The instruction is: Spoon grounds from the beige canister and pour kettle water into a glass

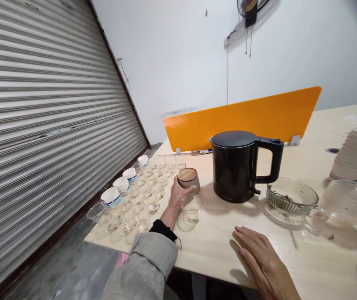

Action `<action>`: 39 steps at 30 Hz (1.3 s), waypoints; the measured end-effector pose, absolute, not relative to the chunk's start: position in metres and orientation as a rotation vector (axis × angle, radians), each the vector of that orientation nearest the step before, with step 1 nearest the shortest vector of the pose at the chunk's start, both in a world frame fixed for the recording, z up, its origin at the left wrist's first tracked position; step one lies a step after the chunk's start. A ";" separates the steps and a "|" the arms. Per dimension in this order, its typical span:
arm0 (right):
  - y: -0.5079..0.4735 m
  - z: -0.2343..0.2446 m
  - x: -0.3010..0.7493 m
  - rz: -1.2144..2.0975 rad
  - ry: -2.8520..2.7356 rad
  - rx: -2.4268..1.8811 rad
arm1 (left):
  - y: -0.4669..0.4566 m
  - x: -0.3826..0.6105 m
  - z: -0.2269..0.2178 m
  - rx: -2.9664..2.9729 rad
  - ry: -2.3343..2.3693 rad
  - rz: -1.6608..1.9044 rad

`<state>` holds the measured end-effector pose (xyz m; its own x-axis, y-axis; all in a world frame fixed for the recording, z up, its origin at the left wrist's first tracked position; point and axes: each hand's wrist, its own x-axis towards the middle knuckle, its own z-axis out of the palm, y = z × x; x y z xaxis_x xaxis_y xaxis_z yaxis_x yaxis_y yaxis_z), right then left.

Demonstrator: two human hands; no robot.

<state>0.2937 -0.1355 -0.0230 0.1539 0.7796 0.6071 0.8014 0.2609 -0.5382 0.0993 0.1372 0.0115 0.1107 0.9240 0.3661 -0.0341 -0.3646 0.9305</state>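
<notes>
A beige ceramic jar (188, 183) with a wooden lid is found at the far-left part of the pale wood table (216, 258), with the lid seated. It is gripped by the left hand (178, 196), whose fingers are curled around its lower wall. A clear glass cup (191, 210) is positioned just beside that hand. The right hand (260, 258) is laid flat on the table, open and slightly spread, with nothing held.

Clear plastic cups (134, 204) are set out in close rows at the left end, and their contents cannot be confirmed. White paper cups with blue bands (122, 184) are lined along the left edge. As for what is done and left, the rows are laid out, while the black matte electric kettle (231, 166) is closed and stands untouched to the right of the jar.

Further right, a ribbed glass bowl (291, 200) is marked by dark leaf residue, and a smooth glass bowl (350, 200) is placed beyond it. A stack of paper cups (356, 154) is noted at the far right.
</notes>
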 end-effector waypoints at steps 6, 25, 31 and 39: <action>-0.136 -0.017 0.292 0.006 -1.592 -1.531 | 0.132 0.099 0.015 1.423 0.825 1.354; -0.104 -0.006 0.283 0.086 -1.786 -1.643 | 0.033 0.057 0.013 1.179 0.825 1.259; -0.076 0.012 0.250 0.204 -1.882 -1.699 | 0.023 0.057 -0.004 1.267 0.785 1.277; -0.064 0.006 0.236 0.183 -1.943 -1.713 | 0.016 0.056 -0.002 1.394 0.720 1.225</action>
